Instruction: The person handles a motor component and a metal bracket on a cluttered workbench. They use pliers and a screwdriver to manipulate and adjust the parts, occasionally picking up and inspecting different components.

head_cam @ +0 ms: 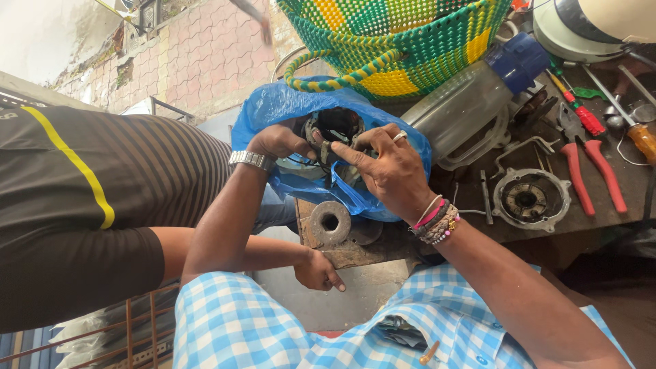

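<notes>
The left hand [279,142], a metal watch at its wrist, had its fingers curled around the near rim of a dark wound motor part [335,133] that sat inside a blue plastic bag [273,109]. The right hand [389,167] rested just beside it, forefinger stretched out and pointing across the bag's mouth towards the left fingers, the other fingers bent over the part's far edge; whether they truly gripped it could not be told. Doing this well probably called for keeping the bag's mouth pushed back from the fingertips and the part steadied on both sides, so the windings stayed clear of snagging plastic. Below the fingers a rusty round flange [330,222] lay on a worn metal bench [383,249]. Beyond the right knuckles lay a clear jar with a blue cap [471,102], red-handled pliers [588,167] and a round housing [531,198]. Above the fingers stood a woven green and yellow basket [403,41]. Another person's hand [318,270] rested at the bench edge, beneath the left wrist. A tiled pavement showed behind
</notes>
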